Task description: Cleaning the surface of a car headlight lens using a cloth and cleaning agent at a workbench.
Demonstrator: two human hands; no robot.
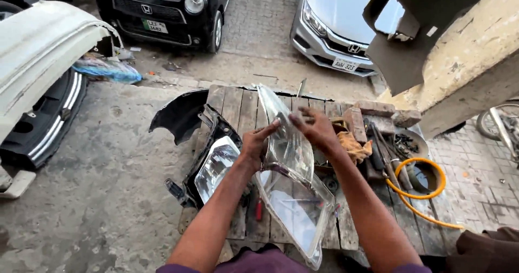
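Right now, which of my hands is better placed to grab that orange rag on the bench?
Right, probably. Your right hand grips the clear headlight lens on the side where the orange rag lies, just beyond its knuckles. Your left hand is on the far side of the lens, nearer the headlight housing.

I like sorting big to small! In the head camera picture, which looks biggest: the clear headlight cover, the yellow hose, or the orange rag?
1. Clear headlight cover, though nearest the camera.
2. Yellow hose.
3. Orange rag.
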